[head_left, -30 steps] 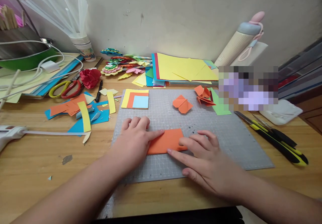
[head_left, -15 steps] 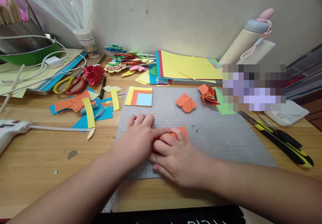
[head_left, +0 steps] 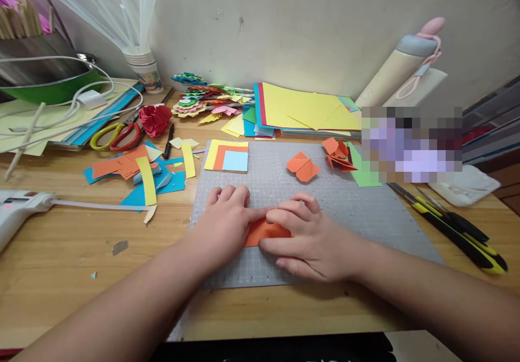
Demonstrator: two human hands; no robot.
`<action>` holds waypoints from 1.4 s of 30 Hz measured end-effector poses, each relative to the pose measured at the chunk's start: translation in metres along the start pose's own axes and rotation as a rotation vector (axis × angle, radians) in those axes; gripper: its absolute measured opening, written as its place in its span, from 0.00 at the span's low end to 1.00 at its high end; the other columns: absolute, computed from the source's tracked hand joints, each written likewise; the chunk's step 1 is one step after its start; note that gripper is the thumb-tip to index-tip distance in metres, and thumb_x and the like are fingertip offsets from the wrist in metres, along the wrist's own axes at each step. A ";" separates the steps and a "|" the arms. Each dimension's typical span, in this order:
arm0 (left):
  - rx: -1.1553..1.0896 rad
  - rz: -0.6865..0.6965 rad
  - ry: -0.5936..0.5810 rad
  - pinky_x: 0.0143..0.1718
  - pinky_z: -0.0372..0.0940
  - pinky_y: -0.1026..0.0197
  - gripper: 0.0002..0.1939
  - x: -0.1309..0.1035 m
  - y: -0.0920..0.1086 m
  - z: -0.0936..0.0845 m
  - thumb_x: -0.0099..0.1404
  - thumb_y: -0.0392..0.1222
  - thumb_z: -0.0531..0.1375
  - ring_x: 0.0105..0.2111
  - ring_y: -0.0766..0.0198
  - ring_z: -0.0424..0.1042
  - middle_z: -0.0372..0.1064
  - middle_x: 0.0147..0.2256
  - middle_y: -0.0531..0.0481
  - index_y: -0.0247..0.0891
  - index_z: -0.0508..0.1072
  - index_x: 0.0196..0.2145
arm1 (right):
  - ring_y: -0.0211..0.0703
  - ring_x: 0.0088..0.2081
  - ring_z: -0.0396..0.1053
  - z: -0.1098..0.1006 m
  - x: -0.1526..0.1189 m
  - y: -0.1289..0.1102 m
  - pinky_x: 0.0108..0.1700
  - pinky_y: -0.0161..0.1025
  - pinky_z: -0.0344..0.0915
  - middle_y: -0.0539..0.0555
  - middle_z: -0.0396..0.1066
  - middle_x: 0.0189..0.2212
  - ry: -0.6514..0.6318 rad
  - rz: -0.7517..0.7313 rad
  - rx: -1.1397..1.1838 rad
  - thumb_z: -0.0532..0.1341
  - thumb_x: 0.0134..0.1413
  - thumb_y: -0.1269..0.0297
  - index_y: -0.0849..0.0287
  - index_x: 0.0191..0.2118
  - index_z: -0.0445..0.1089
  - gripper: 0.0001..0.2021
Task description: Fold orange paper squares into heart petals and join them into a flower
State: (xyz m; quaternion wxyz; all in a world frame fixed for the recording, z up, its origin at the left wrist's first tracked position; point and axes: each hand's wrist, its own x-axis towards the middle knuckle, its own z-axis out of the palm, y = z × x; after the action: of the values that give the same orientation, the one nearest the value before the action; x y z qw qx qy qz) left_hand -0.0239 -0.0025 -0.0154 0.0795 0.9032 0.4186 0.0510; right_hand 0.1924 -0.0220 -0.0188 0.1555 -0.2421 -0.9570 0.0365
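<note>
An orange sheet of paper (head_left: 264, 234), partly covered by my fingers, lies on the grey cutting mat (head_left: 365, 232). My left hand (head_left: 227, 221) rests at the sheet's left side with curled fingers, one digit stretched along its far edge. My right hand (head_left: 304, 237) is bent over the right side, its fingertips closed on the paper. Farther back on the mat sit a folded orange paper piece (head_left: 303, 167) and a second orange folded piece (head_left: 339, 155). Stacked paper squares (head_left: 235, 161) in yellow, orange and light blue lie beyond my left hand.
Scissors (head_left: 125, 137), a crumpled red paper flower (head_left: 155, 120) and paper scraps (head_left: 122, 162) are on the left. A glue gun (head_left: 22, 205) lies nearer. To the right is a utility knife (head_left: 450, 229); coloured sheets (head_left: 309, 107) are piled at the back.
My right hand has shifted right across the orange paper, uncovering its near middle. My left hand keeps its place on the sheet. The whole view has moved slightly.
</note>
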 end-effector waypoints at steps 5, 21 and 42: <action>0.019 0.000 -0.004 0.43 0.54 0.49 0.20 0.000 -0.001 0.000 0.69 0.37 0.49 0.37 0.56 0.58 0.58 0.35 0.49 0.59 0.70 0.52 | 0.50 0.54 0.53 0.005 -0.004 -0.004 0.56 0.52 0.43 0.54 0.62 0.46 -0.011 0.012 -0.026 0.52 0.62 0.57 0.48 0.43 0.71 0.11; 0.000 0.002 0.006 0.45 0.52 0.49 0.22 0.000 -0.006 0.006 0.70 0.35 0.48 0.38 0.57 0.58 0.58 0.36 0.50 0.62 0.68 0.53 | 0.51 0.52 0.59 -0.020 -0.065 0.008 0.54 0.54 0.46 0.55 0.66 0.43 -0.005 0.188 -0.093 0.53 0.60 0.65 0.47 0.45 0.73 0.13; 0.081 0.399 -0.111 0.50 0.48 0.52 0.14 -0.015 0.022 -0.015 0.66 0.33 0.54 0.41 0.58 0.64 0.70 0.40 0.52 0.42 0.68 0.48 | 0.45 0.45 0.67 -0.007 -0.055 -0.015 0.52 0.50 0.48 0.55 0.74 0.41 0.076 0.336 0.077 0.53 0.63 0.69 0.57 0.47 0.71 0.12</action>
State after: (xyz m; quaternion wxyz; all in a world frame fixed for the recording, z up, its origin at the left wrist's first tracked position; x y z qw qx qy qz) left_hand -0.0195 -0.0261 0.0033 0.0545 0.9722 0.2279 -0.0009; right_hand 0.2337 -0.0610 -0.0252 0.1926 -0.3939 -0.8943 0.0892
